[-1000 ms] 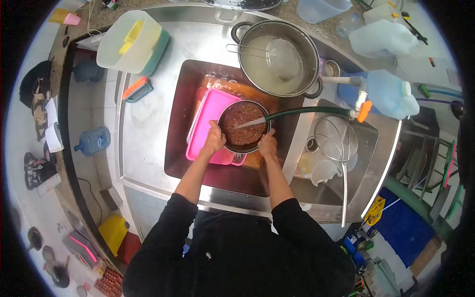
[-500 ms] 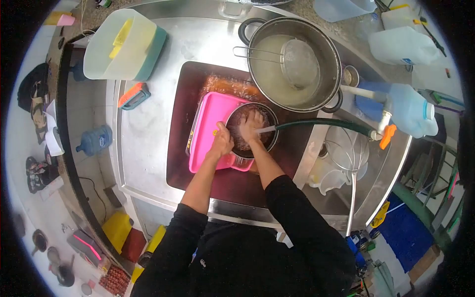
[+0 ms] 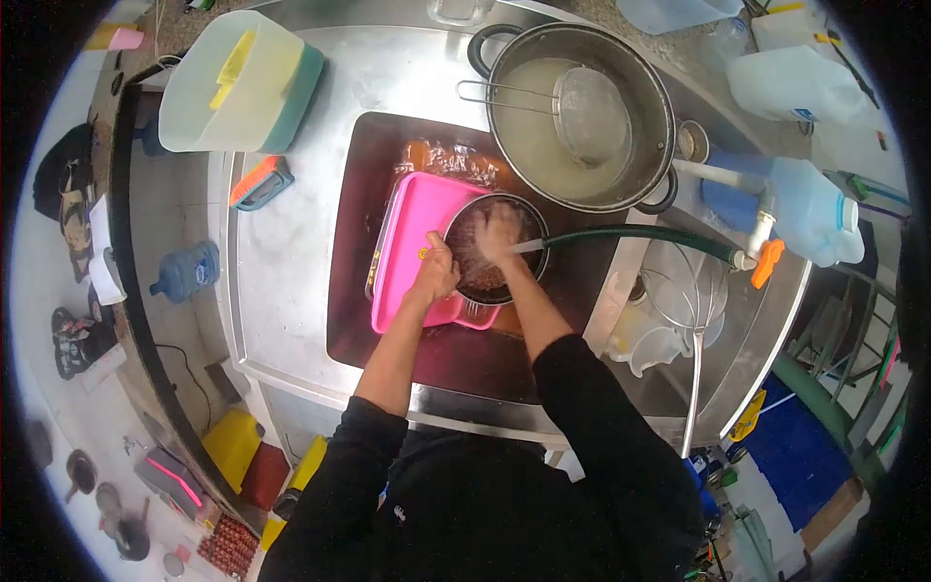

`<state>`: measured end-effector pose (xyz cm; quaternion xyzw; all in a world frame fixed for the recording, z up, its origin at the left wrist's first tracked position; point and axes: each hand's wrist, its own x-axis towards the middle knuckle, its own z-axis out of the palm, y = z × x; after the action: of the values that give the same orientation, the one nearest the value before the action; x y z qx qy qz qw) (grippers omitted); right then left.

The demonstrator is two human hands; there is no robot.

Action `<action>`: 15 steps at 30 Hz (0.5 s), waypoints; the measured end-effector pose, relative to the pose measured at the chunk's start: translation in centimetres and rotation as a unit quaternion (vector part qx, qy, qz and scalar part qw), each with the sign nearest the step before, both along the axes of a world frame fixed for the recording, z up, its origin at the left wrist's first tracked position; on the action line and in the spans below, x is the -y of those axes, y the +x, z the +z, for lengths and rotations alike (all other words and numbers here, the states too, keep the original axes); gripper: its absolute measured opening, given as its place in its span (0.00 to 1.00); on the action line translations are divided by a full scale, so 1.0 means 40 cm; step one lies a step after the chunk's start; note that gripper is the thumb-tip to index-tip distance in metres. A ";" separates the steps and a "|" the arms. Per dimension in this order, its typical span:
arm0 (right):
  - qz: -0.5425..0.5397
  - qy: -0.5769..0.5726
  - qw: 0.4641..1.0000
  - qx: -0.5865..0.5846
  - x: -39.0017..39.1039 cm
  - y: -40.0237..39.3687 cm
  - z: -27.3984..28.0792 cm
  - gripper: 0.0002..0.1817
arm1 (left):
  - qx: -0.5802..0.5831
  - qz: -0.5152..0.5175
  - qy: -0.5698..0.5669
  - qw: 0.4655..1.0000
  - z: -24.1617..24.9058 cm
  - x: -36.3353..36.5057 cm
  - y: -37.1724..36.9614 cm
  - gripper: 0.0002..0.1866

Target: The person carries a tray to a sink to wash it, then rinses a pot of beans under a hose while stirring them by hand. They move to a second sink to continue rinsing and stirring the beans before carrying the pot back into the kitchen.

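A round metal pot (image 3: pixel 539 275) sits in the sink, partly over a pink plastic tray (image 3: pixel 412 228). Wet reddish-brown contents (image 3: pixel 482 277) fill its bottom; they are too blurred to name. My left hand (image 3: pixel 436 272) is closed on the pot's left rim, thumb up. Inside the pot, my right hand (image 3: pixel 498 231) is smeared by motion, so its fingers cannot be made out. Water runs from a green hose (image 3: pixel 630 231) whose end reaches over the pot's right rim, beside my right hand.
Behind on the right stands a large pot (image 3: pixel 529 126) of cloudy liquid with a strainer (image 3: pixel 592 116) across it. A whisk (image 3: pixel 695 378) lies at right, near the orange-handled tap (image 3: pixel 767 264). On the left counter are a scrub brush (image 3: pixel 262 182) and a plastic tub (image 3: pixel 228 82).
My right hand has shifted slightly up within the pot and is more blurred. My left hand keeps its hold on the rim. The whole view has moved a little.
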<state>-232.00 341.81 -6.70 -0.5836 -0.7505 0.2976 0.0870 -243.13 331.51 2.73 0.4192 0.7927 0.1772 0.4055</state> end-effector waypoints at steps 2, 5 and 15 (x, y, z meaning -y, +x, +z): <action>0.162 -0.018 0.987 0.009 0.003 -0.049 0.014 0.25 | -0.005 -0.009 0.004 1.000 0.007 -0.003 -0.002 0.24; 0.265 -0.029 0.963 0.044 0.046 -0.060 0.067 0.22 | 0.023 0.008 0.003 1.000 -0.001 -0.004 -0.007 0.24; 0.125 -0.065 0.989 -0.039 0.036 0.151 0.180 0.53 | 0.078 0.053 -0.048 0.994 -0.003 0.000 0.000 0.24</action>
<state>-225.96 340.37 0.48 -0.4779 -0.7925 0.3768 0.0404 -243.12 331.50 2.61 0.3419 0.7875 0.1921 0.4755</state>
